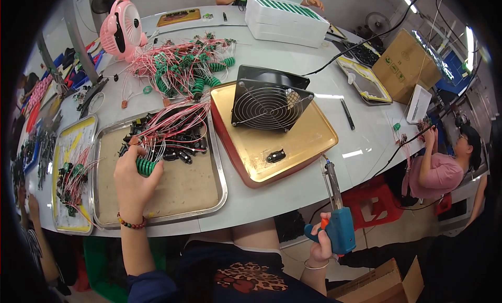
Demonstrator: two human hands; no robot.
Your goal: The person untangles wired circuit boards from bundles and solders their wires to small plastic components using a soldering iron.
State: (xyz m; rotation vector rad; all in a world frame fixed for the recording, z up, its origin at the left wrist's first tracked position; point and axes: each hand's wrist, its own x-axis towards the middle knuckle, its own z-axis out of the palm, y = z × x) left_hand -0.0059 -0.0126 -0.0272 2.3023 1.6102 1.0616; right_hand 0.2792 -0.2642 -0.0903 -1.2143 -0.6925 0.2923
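My left hand point(132, 184) is over the steel tray point(209, 190) and pinches a green wound coil point(146, 167) with thin pink wires that run up into a heap of black parts and pink leads point(167, 133). My right hand point(323, 245) hangs below the table's front edge. It grips the blue handle of a soldering gun point(337, 217), whose metal tip points up toward the red and gold tray point(314, 141).
A black square fan point(269, 100) stands on the red and gold tray. Tangled green coils with pink wires point(183, 68) lie behind it, beside a pink desk fan point(121, 27). A yellow tray point(73, 177) holds parts at left. A person in pink point(442, 170) works at right.
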